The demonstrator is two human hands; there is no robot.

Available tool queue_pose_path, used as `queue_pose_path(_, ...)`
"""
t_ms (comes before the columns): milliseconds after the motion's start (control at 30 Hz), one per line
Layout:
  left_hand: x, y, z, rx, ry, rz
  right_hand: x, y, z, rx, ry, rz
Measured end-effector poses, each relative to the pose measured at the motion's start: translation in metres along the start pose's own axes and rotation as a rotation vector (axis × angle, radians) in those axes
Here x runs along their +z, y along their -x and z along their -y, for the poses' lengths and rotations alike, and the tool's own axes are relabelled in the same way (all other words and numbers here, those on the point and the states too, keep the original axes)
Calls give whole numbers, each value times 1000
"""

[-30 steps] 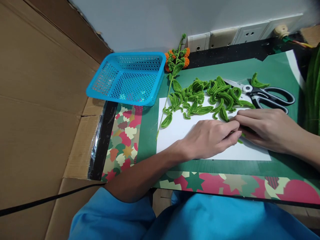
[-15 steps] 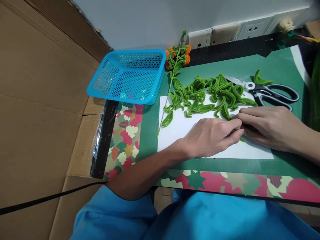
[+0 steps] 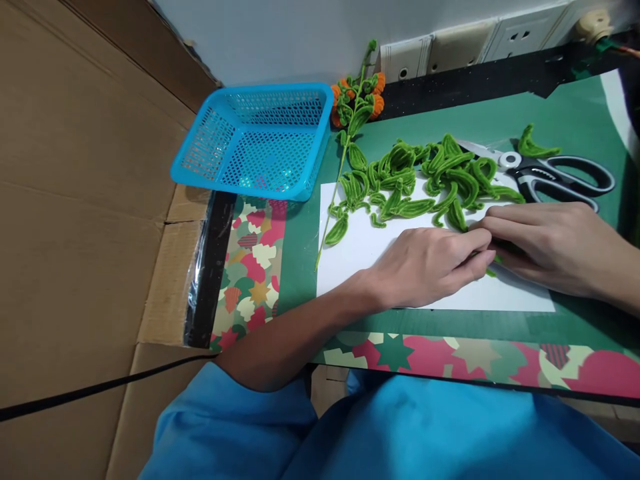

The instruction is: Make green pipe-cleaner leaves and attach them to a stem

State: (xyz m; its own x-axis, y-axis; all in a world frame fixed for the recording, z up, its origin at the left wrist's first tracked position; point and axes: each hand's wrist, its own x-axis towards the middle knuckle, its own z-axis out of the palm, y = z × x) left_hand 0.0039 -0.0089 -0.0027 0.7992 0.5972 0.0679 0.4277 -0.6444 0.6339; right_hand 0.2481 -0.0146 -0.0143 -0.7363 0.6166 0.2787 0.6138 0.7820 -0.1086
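Note:
My left hand [image 3: 430, 267] and my right hand [image 3: 550, 247] rest on a white sheet of paper [image 3: 360, 257], fingertips meeting. Both pinch a small green pipe-cleaner piece [image 3: 493, 267], mostly hidden between the fingers. Just beyond the hands lies a pile of green pipe-cleaner leaves [image 3: 425, 180]. A finished stem with green leaves and orange flowers [image 3: 355, 113] lies to the left of the pile, reaching toward the wall.
A blue mesh basket [image 3: 260, 143] stands at the table's back left corner. Black-handled scissors [image 3: 555, 177] lie at the back right. Wall sockets [image 3: 460, 47] run along the back. Cardboard [image 3: 75, 200] lines the left side. A green mat [image 3: 550, 120] covers the patterned table.
The view has drifted slightly, so everything sits a little higher and further right. Both hands stay together on the paper, still pinching the green piece.

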Motion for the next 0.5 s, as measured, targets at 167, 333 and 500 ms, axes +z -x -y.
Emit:
queue_pose_path(167,-3,0,-2,-21,9,28,0,1,-1,-6,6,4)
queue_pose_path(333,-3,-1,-3,-30,11,35,-1,2,0,-3,23,4)
queue_pose_path(500,-1,-2,-2,-27,35,34,-2,1,-1,-3,22,10)
